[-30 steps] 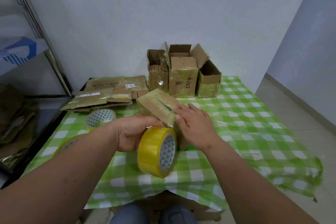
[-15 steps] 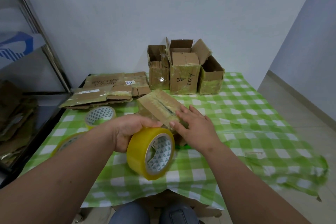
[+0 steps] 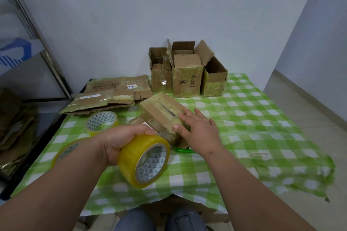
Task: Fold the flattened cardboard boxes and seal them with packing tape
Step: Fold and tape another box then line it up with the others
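A small folded cardboard box (image 3: 161, 111), covered in old tape, lies tilted on the green checked tablecloth (image 3: 253, 118) in the middle. My right hand (image 3: 199, 129) lies flat on its near end, fingers spread. My left hand (image 3: 120, 139) grips a big yellow roll of packing tape (image 3: 144, 159) just in front of the box, near its lower left corner. A stack of flattened boxes (image 3: 110, 93) lies at the back left.
Three upright open boxes (image 3: 185, 77) stand at the back by the wall. Two more tape rolls lie on the left, one (image 3: 102, 122) behind my left hand, one (image 3: 65, 150) partly hidden by my forearm. A green object (image 3: 181, 150) pokes out under the box. A metal shelf (image 3: 28, 84) stands to the left.
My left hand has drawn the tape roll down and to the left, away from the box. My right hand has stayed pressed on the box's near end.
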Demonstrator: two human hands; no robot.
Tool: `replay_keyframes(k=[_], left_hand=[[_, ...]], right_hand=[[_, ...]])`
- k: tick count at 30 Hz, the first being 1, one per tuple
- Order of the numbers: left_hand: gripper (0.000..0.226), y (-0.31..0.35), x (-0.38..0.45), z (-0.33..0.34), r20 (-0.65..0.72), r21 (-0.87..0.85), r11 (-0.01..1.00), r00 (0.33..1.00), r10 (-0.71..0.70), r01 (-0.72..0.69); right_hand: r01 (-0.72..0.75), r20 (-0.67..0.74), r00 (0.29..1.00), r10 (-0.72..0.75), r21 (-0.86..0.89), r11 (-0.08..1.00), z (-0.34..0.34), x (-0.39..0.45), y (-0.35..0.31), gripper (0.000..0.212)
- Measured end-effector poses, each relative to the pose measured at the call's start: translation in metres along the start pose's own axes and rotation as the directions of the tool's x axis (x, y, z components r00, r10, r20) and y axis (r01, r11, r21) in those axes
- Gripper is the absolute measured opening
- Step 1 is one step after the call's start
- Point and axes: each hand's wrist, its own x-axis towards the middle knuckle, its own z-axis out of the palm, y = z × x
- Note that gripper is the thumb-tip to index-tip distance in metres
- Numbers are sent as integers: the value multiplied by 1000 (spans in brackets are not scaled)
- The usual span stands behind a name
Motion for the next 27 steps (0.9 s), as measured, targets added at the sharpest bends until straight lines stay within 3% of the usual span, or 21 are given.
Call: replay_keyframes(k=[3, 5, 7, 9, 11, 13, 18, 21, 27], left_hand=[[57, 6, -5, 7, 40, 131, 991, 999, -2, -3], [54, 9, -6, 12, -6, 177, 984, 1000, -12, 13], [43, 11, -5, 17, -78, 196, 980, 997, -23, 38], [36, 11, -4, 20, -139, 200, 979, 990, -23, 51], [37, 10, -5, 23, -178, 199, 979, 984, -14, 50], [37, 10, -5, 26, -203, 209, 977, 979, 3, 40], [36, 8, -8, 32, -231, 236, 971, 973, 29, 27], [34, 7, -11, 32, -232, 210, 977, 972, 20, 30], [36, 3, -12, 29, -216, 132, 991, 976, -5, 34]], right_hand=[[18, -2, 1000, -18, 33, 999, -1, -2, -2, 56], [40, -53, 998, -34, 120, 992, -3, -8, 0, 51], [29, -197, 980, 8, 185, 982, -6, -18, 6, 48], [-4, -387, 919, 73, 175, 985, -8, -32, 11, 39], [-30, -469, 879, 87, 127, 991, -7, -45, 14, 22], [-51, -422, 904, 73, 63, 997, -3, -55, 17, 6], [-56, -169, 985, 28, -161, 985, 5, -65, 18, 18], [-49, -78, 997, 30, -249, 967, 0, -60, 17, 25], [-161, 93, 977, 194, -281, 946, -20, -54, 16, 23]])
